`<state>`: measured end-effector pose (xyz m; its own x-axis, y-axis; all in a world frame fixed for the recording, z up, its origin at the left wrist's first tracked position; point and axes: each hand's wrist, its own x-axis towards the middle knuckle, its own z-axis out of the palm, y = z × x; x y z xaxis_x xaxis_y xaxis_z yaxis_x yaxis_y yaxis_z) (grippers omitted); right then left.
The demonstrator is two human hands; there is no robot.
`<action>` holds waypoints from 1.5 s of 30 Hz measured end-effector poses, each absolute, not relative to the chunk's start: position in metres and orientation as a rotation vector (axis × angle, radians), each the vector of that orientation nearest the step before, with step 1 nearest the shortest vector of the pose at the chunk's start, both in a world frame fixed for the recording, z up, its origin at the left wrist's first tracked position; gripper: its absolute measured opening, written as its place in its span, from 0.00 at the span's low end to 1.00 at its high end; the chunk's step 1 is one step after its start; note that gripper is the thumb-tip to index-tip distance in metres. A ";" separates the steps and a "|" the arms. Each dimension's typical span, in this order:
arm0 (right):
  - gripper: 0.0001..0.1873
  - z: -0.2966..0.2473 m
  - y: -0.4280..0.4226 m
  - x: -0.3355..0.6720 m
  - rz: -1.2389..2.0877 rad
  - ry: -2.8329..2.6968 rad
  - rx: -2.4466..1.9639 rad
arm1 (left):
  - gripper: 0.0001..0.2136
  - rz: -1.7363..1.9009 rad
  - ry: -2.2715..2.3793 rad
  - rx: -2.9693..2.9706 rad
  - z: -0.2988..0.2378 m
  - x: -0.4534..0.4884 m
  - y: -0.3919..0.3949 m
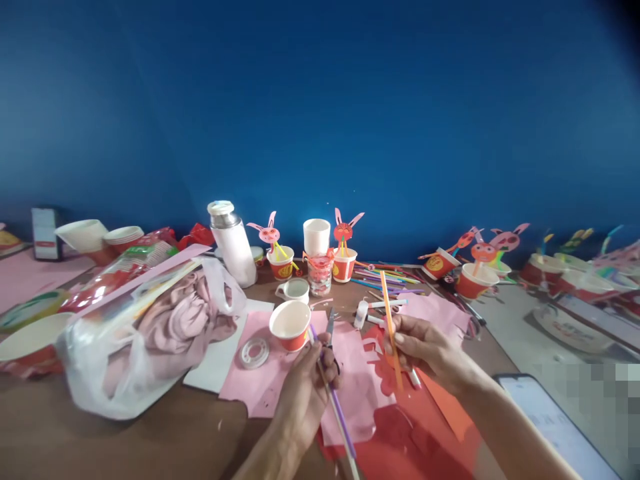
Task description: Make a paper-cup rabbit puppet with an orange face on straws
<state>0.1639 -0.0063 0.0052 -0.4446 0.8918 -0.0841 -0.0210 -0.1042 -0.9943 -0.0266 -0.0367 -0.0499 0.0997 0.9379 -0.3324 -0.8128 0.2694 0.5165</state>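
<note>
My right hand (420,347) pinches a long, thin orange stick (386,300), held nearly upright above the paper; its exact kind is unclear. Fingers curled, my left hand (310,387) grips a thin purple stick (345,420) and a pale one (349,453) together, slanting down toward the front edge. Just beyond the left hand is a red paper cup (290,325) with its white inside showing. Scissors (331,323) lie partly hidden behind that hand's fingers. Pink paper (350,407) and red paper (425,433) with cut edges spread beneath both hands.
Paper cups with pink and red rabbit-like faces (343,230) line the back by a blue wall. A white thermos (233,250), a plastic bag (125,373), a tape roll (255,353) and loose coloured sticks (385,275) surround the work area. A phone (550,420) lies right.
</note>
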 end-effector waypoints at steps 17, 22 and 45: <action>0.05 -0.051 -0.048 0.112 1.513 -1.801 -1.201 | 0.06 1.304 0.653 0.055 -0.042 -0.019 -0.039; 0.07 -0.059 -0.048 0.111 1.481 -1.791 -1.230 | 0.06 1.293 0.634 -0.003 -0.045 -0.016 -0.038; 0.15 -0.047 -0.051 0.121 0.797 -2.225 -1.475 | 0.12 1.334 0.728 0.253 -0.045 -0.008 -0.047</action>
<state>0.1211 -0.0507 -0.0473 -0.3943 0.9189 -0.0152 0.7196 0.2984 -0.6270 -0.0077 -0.0465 -0.0448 0.0564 0.9408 -0.3341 -0.7902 0.2466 0.5610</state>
